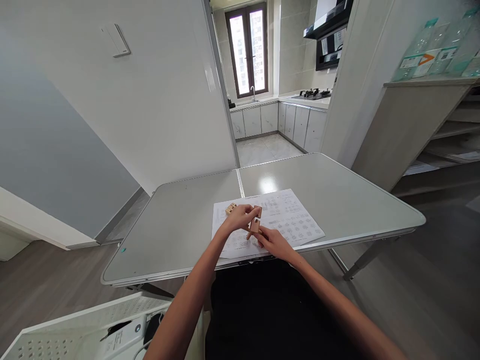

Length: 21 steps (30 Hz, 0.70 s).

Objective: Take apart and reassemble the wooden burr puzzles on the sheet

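Note:
My left hand [240, 218] and my right hand [273, 241] meet over a printed paper sheet [296, 220] on the grey folding table [180, 225]. Between them they hold small wooden puzzle pieces [255, 224]. The left hand pinches the upper piece from the left. The right hand grips the lower piece from below and to the right. Another small wooden block [230, 208] lies on the sheet just behind the left hand, apart from it.
A white perforated crate [75, 332] with a device and cables sits at the lower left. Shelving [442, 135] stands to the right. A white partition wall [150, 100] rises behind the table, with a kitchen beyond.

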Available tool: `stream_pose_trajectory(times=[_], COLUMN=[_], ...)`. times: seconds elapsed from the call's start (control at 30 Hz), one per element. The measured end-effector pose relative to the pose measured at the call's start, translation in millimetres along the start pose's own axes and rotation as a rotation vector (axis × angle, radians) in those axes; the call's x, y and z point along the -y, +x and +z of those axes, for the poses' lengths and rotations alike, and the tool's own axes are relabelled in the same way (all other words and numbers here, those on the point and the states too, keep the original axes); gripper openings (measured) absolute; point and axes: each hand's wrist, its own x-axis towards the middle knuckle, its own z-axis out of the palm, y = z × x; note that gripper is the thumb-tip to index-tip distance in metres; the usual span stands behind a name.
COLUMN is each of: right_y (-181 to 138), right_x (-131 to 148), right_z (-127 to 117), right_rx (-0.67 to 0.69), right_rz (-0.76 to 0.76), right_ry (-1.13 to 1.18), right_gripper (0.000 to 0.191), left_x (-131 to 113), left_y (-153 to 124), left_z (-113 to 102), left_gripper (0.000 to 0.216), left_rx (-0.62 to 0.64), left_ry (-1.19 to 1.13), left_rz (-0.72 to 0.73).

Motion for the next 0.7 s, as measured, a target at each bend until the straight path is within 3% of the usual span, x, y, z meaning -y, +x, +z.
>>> stream_pose_trajectory(times=[0.33, 0.7], right_y=[0.0, -0.2], right_x=[-1.9, -4.7], right_z=[-0.3, -0.6], right_rx=[0.010, 0.017], right_rz=[0.004, -0.016], right_ry=[-0.013, -0.073], right_gripper=[0.030, 0.024], left_x=[3.5, 9.0], left_y=[-1.5, -7.3], left_z=[-1.4, -3.3], left_gripper=[0.049, 0.052], left_rx=[0.072, 0.140], left_ry=[0.088, 0.027], left_rz=[-0.008, -0.060])
